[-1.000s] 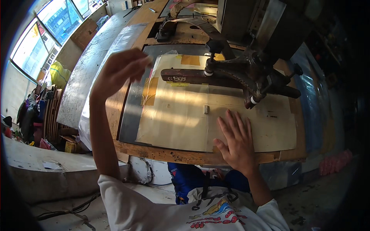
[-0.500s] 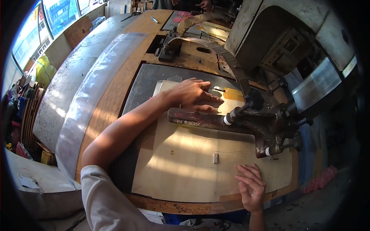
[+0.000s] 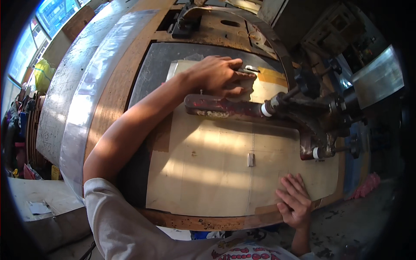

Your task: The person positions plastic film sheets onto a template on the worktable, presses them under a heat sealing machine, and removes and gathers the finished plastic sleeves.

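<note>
- Lying across the far part of the sheet, beyond the bar, the left hand has its fingers slightly apart; their undersides are hidden, so I cannot tell whether they pinch anything.
- A small white piece sits just beside those fingertips.
- The right hand is at the sheet's near right part, fingers loosely together, thumb apart, no object visible in it.
- Between the hands, a small block lies on the sheet, well apart from both.
- Already in place: the sheet is flat on the grey plate, with tape at its far side.
- The bar spans above the sheet; contact cannot be judged.
- Left to do, as far as shown: both hands are at the sheet, so the handling looks unfinished; how much remains is unclear.
- Farther out, clear plastic covers part of the table.
</note>
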`<state>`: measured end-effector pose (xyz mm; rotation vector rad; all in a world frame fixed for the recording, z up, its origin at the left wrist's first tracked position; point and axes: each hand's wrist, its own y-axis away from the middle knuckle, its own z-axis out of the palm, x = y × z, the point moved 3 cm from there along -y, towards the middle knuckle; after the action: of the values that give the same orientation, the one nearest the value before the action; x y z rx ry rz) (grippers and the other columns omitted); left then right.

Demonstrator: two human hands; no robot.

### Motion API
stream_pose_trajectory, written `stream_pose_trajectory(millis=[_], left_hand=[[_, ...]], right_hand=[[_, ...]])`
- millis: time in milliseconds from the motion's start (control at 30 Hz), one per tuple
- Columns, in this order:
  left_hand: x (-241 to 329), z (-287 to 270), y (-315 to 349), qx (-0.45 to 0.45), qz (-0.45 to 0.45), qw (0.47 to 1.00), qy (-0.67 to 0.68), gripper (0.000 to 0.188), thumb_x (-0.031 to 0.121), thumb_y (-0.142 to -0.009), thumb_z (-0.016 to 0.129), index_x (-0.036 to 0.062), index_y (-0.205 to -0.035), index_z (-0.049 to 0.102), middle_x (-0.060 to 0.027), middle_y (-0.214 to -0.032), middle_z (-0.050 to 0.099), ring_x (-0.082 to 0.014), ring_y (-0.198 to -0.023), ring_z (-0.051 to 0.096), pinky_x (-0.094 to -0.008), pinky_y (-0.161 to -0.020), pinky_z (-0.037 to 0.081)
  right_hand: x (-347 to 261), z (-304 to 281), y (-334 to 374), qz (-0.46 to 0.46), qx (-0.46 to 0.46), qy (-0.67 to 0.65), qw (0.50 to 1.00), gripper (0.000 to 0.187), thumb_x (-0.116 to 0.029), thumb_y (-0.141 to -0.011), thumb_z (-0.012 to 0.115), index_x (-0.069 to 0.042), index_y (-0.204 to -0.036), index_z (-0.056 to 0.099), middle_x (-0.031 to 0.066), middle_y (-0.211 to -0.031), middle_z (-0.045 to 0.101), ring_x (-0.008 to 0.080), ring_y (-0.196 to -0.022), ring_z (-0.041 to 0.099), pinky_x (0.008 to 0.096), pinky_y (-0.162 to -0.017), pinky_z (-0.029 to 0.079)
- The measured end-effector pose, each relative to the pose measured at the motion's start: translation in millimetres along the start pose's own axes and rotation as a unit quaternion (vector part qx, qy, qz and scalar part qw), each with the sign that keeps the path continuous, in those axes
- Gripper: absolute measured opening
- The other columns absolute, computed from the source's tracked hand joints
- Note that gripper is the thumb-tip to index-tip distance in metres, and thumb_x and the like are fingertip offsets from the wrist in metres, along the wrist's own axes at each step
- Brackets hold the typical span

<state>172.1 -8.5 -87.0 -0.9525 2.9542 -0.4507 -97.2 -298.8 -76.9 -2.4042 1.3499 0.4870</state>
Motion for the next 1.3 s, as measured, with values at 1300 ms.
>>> stream_pose_trajectory(millis=[1300], left_hand=[[-9, 11, -3, -0.042, -0.005, 0.999, -0.032, 0.058, 0.051, -0.102, 0.034, 0.0122, -0.140, 0.054, -0.0138, -0.098, 0.044, -0.0301, -0.099, 0.051, -0.0459, -0.088, 0.045]], right_hand=[[-4, 6, -11, -0.018, -0.111, 0.106, 0.988, 0.057, -0.062, -0.090, 0.054, -0.031, -0.137, 0.060, 0.0071, -0.156, 0.040, 0.0348, -0.146, 0.031, 0.0616, -0.119, 0.019]])
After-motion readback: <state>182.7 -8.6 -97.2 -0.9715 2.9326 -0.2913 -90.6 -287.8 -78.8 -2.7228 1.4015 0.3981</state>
